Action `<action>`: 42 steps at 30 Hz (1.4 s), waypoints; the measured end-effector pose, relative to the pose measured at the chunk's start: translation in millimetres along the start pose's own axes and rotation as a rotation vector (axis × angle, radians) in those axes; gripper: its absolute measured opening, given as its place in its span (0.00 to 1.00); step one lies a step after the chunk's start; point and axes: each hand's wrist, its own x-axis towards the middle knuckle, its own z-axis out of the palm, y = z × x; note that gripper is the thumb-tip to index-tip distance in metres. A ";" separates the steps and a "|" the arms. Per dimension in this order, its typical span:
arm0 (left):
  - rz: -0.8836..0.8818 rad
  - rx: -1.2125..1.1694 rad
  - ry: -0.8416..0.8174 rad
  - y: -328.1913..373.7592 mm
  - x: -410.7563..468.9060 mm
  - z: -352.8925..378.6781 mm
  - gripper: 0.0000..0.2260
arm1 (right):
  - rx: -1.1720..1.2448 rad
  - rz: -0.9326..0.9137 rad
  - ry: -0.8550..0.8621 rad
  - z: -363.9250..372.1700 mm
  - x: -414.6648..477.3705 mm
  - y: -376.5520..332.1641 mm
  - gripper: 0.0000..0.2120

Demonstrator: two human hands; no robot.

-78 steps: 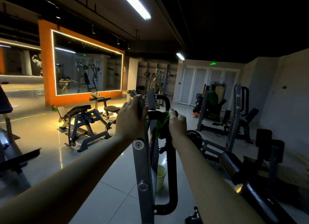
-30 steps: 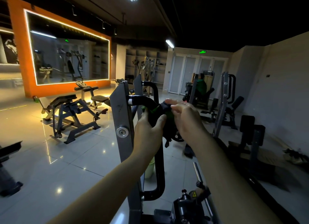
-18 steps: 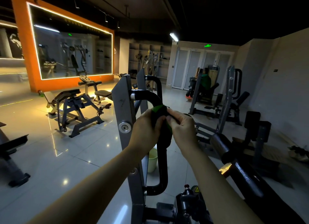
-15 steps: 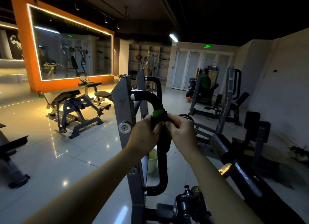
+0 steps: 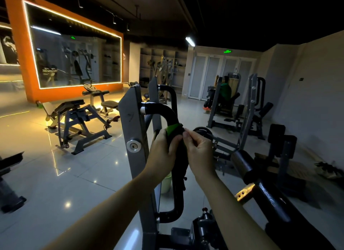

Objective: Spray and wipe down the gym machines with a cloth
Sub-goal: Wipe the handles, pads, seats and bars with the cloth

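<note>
Where the black handle (image 5: 158, 110) of the nearest machine bends downward, one green cloth (image 5: 174, 129) is wrapped round the bar, and two hands meet on it. The left hand (image 5: 161, 151) is on the handle's left side, fingers curled round cloth and bar together. The right hand (image 5: 200, 150), on the handle's right side, pinches a fold of the cloth between thumb and fingertips.

The handle's two ends join one grey upright plate (image 5: 133, 123) just to its left. A second black loop (image 5: 172, 96) stands behind the handle. One pale green bucket (image 5: 166, 182) sits on the floor below the handle, partly hidden by the bar.

Left of the handle, past the plate's edge, the glossy tiled floor (image 5: 65, 184) lies open. Right of the handle, one padded roller (image 5: 242, 164) stands near, leaving less room on that side.
</note>
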 end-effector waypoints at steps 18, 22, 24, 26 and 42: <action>-0.061 -0.105 0.178 7.6 -8.4 11.2 0.07 | -0.049 0.046 0.031 -2.5 20.7 -20.5 0.10; -0.011 -0.144 0.103 -5.6 -16.2 20.5 0.11 | -0.064 0.009 -0.015 8.0 1.2 4.7 0.12; 0.000 -0.076 0.060 -18.8 -23.0 24.1 0.13 | -0.105 0.003 -0.035 6.0 -8.9 22.1 0.14; 0.008 -0.037 0.039 -28.3 -28.3 24.1 0.14 | -0.129 -0.004 -0.034 2.6 -15.9 33.0 0.13; -0.358 -0.222 -0.098 -30.1 -49.5 13.0 0.15 | -0.155 0.108 -0.025 -12.6 -32.0 49.1 0.13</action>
